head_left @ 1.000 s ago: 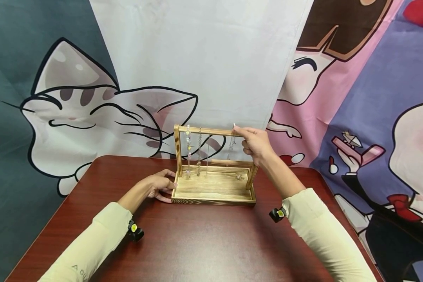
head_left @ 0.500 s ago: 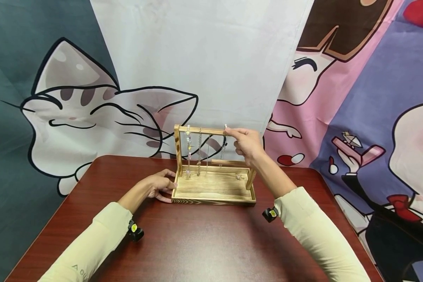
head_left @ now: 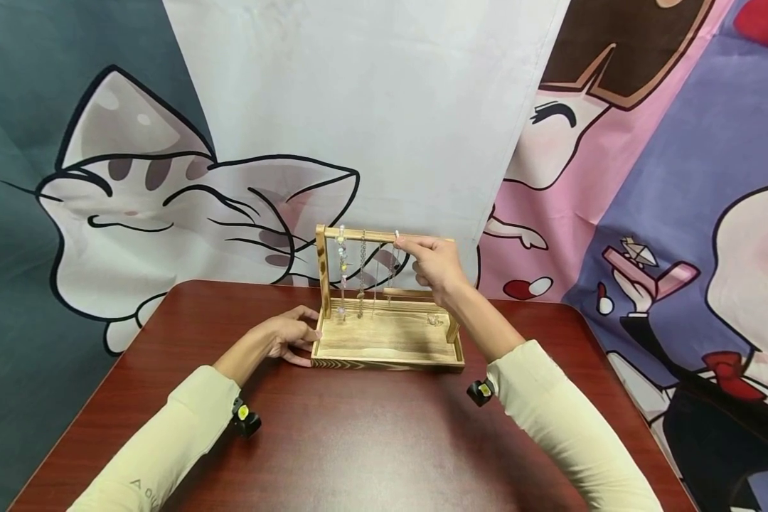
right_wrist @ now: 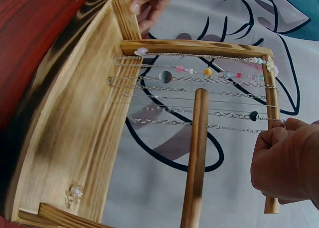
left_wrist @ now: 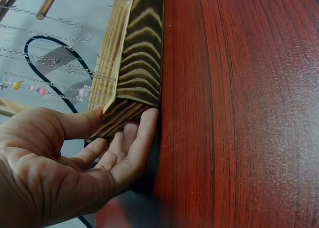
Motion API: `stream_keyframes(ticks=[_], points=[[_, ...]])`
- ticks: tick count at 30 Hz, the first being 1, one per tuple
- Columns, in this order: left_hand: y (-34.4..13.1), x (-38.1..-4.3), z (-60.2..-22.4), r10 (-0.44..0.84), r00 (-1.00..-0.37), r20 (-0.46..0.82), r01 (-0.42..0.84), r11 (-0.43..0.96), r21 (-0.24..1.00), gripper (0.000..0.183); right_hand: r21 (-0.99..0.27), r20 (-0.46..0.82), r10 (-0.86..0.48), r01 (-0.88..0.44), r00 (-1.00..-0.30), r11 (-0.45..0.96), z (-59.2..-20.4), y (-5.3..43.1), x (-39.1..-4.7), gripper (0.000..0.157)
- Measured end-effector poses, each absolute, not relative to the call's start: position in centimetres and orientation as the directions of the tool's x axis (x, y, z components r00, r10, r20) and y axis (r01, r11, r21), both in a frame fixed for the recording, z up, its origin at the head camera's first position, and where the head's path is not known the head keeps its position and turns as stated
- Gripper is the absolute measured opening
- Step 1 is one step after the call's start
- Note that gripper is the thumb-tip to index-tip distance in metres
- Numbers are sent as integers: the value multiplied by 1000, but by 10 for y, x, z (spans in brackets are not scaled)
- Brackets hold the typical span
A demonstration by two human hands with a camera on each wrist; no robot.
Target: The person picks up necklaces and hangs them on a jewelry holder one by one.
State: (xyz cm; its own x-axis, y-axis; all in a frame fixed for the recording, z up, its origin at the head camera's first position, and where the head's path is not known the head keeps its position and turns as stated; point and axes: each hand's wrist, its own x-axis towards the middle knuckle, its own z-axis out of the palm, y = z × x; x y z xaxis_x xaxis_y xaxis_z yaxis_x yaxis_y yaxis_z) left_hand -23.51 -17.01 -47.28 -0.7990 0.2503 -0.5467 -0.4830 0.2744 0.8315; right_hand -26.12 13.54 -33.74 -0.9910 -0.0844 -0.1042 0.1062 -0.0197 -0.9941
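Observation:
A wooden jewelry stand (head_left: 384,341), a shallow tray under a crossbar (head_left: 374,235), stands on the table with several necklaces hanging from it. My left hand (head_left: 288,336) holds the tray's left end, thumb on the rim and fingers against the outer side, as the left wrist view shows. At the crossbar, my right hand (head_left: 436,264) pinches a silver chain necklace (head_left: 392,267) between thumb and forefinger. A small dark heart charm (right_wrist: 254,116) hangs on a chain close to those fingertips. Further left hang a beaded necklace (head_left: 342,267) and a chain with a round pendant (right_wrist: 165,77).
A small piece of jewelry with a pale flower shape (right_wrist: 76,191) lies at the tray's right end. A lower wooden rod (right_wrist: 197,153) juts out behind the chains. The red-brown table (head_left: 358,441) stretches in front of the stand, and a printed cloth (head_left: 384,107) hangs behind it.
My right hand has slid left along the crossbar, bringing the pinched chain necklace toward the other hanging chains. The left hand and the stand have stayed in place.

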Motion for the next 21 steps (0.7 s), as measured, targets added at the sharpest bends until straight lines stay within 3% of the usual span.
stream_keyframes(ticks=[8, 16, 21], points=[[-171, -236, -473, 248, -800, -546, -478, 285, 830, 57, -995, -102, -97, 102, -990, -2, -346, 132, -260, 40], [-170, -236, -472, 249, -800, -546, -480, 282, 831, 57, -993, -116, -74, 116, -990, 5, -355, 138, -258, 31], [-170, -235, -471, 249, -802, -544, -479, 278, 833, 57, -992, -127, -56, 126, -990, 11, -361, 143, -256, 36]])
